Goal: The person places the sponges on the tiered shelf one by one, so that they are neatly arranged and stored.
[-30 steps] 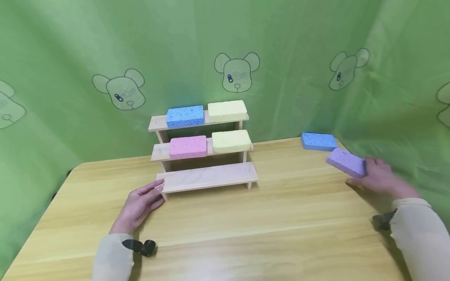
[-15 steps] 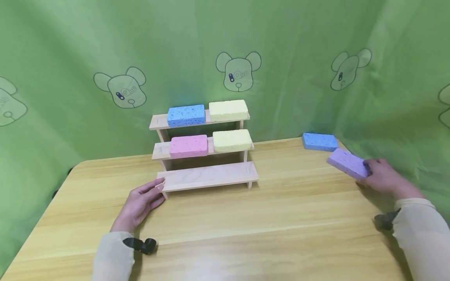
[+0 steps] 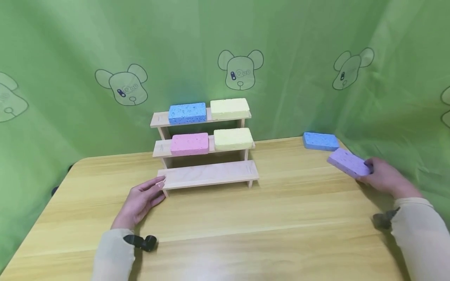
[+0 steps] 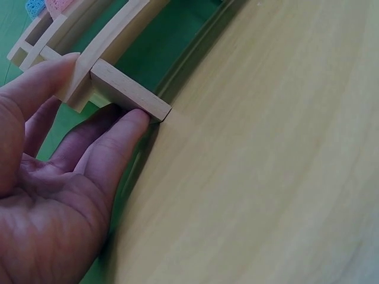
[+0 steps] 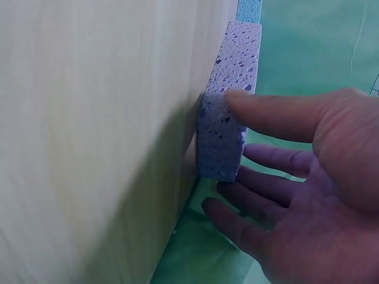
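My left hand [image 3: 141,201] grips the left end of a three-step wooden display stand [image 3: 207,175]. In the left wrist view its thumb lies at the lowest board and its fingertips touch the leg [image 4: 130,92]. At the far right my right hand [image 3: 384,179] holds a purple sponge [image 3: 349,162] by its near end. The right wrist view has the thumb on one long side of that sponge [image 5: 228,124], the other fingers round its far side. Behind the purple sponge lies a blue sponge [image 3: 320,141].
On the stand's top step sit a speckled blue sponge [image 3: 187,113] and a pale yellow sponge [image 3: 230,109]. The middle step bears a pink sponge [image 3: 190,144] and another pale yellow sponge [image 3: 233,139]. A green curtain [image 3: 288,78] hangs behind and beside the wooden table [image 3: 246,226].
My right hand has shifted slightly along the purple sponge's near end and taken hold of it there. The left hand stays on the stand, and the head view tilts slightly.
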A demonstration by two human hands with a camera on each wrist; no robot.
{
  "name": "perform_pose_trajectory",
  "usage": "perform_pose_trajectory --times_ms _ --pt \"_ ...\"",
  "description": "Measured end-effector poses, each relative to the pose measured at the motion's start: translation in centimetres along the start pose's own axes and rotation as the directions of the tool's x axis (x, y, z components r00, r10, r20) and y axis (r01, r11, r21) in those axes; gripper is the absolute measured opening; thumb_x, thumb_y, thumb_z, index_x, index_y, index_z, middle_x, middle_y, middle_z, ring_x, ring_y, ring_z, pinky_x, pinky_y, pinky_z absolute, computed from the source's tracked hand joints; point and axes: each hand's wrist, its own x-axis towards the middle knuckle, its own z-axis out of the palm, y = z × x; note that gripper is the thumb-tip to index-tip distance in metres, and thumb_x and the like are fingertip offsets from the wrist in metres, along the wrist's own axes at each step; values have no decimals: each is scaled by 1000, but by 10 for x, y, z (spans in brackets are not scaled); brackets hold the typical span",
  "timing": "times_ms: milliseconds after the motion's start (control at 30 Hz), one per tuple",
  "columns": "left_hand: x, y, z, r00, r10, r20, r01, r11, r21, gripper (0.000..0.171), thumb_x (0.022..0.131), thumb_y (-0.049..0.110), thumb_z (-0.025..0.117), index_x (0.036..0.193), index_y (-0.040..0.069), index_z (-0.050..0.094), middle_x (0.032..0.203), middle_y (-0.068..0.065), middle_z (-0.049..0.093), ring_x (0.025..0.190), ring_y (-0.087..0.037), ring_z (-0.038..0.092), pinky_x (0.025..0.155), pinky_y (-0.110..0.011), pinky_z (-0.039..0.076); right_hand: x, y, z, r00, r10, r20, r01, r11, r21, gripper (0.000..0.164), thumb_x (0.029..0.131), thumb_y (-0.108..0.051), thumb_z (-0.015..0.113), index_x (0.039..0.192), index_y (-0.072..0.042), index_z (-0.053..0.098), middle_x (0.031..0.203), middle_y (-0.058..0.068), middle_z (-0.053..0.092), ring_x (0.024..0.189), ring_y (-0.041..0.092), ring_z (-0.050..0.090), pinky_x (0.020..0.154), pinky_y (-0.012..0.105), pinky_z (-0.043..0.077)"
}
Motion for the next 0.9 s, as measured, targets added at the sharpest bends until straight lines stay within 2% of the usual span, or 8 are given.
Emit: perform_pose_trajectory --times_ms 233,400,600,767,900 --pt "1 1 -1 1000 -15 2 15 1000 9 26 93 4 67 119 10 70 147 -18 39 109 -20 63 99 -38 50 -3 1 0 1000 12 -15 -11 1000 20 74 87 -22 74 122 30 34 111 49 46 99 61 48 82 69 43" --pt "1 3 -2 1000 -3 5 3 1000 27 31 93 6 68 124 6 67 148 -19 39 109 -19 63 99 -38 51 -4 0 2 999 2 -39 0 998 56 75 90 -26 72 125 29 35 115 50 43 103 61 45 85 70 40" --pt "0 4 -1 1000 -1 0 1 1000 29 28 94 6 67 121 8 69 141 -13 48 108 -18 63 98 -38 51 -6 1 5 998 -30 -56 36 993 114 79 92 -28 70 130 29 32 121 51 36 109 63 37 91 76 31" --pt "-1 4 1 1000 -5 -5 5 1000 25 27 94 6 67 120 9 70 138 -11 52 108 -18 63 99 -38 50 -5 -3 7 995 -51 -83 61 991 123 76 92 -28 70 129 28 35 122 50 38 110 63 38 91 75 31" --pt "-3 4 2 1000 -8 -8 8 1000 24 29 94 7 67 123 7 68 137 -12 52 108 -18 63 99 -37 50 -6 -9 6 996 -47 -76 59 985 160 76 92 -30 70 132 25 34 125 49 37 112 62 37 91 76 30"
